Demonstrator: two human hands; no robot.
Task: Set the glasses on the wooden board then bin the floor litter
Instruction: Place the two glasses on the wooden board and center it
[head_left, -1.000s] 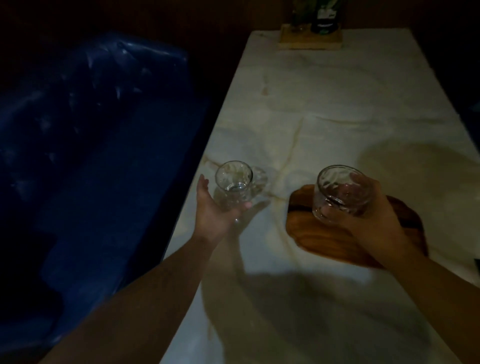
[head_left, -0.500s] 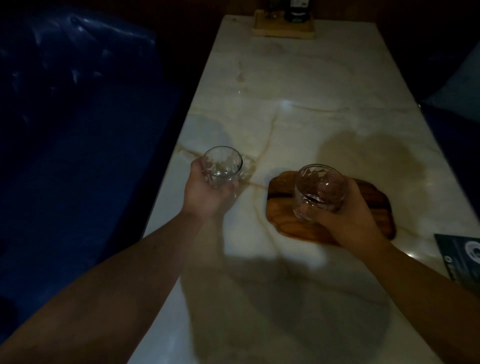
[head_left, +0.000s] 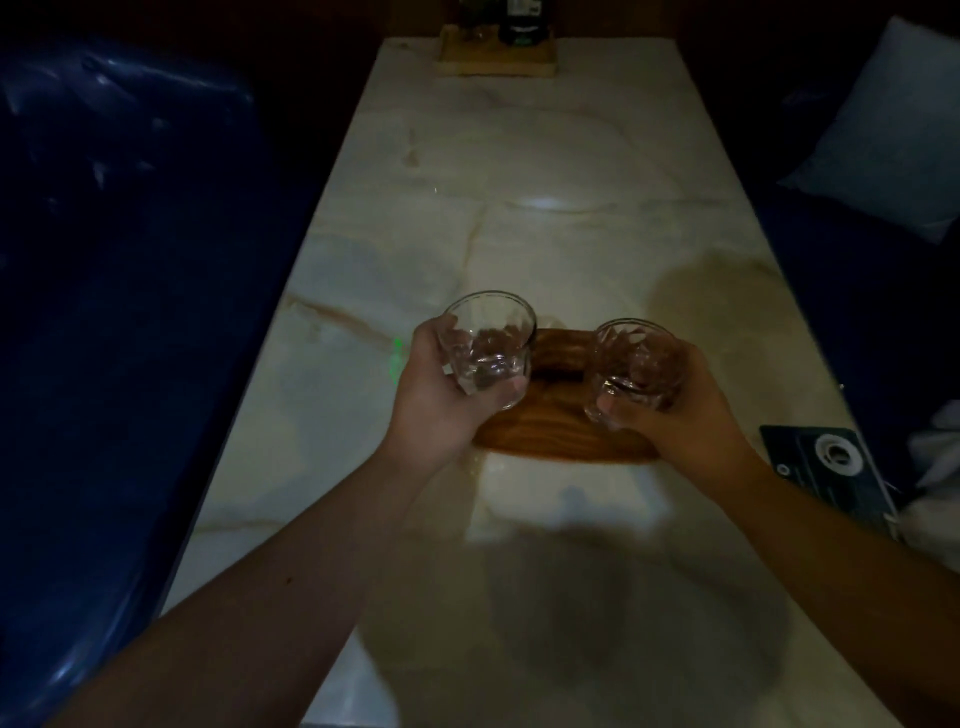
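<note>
A dark wooden board (head_left: 556, 421) lies on the marble table (head_left: 519, 208), partly covered by my hands. My left hand (head_left: 441, 400) grips a clear cut-glass tumbler (head_left: 488, 340) over the board's left end. My right hand (head_left: 680, 410) grips a second clear tumbler (head_left: 636, 364) over the board's right end. Both glasses tilt slightly toward each other. I cannot tell whether their bases touch the wood. No floor litter is visible.
A blue padded sofa (head_left: 119, 312) runs along the table's left side. A pale cushion (head_left: 893, 135) sits at the right. A dark printed card (head_left: 826, 467) lies near the table's right edge beside white cloth (head_left: 935, 467). A small wooden stand with bottles (head_left: 496, 52) is at the far end.
My left hand closed on the left glass, lifted it off the table and carried it right over the board. My right hand stayed over the board with its glass.
</note>
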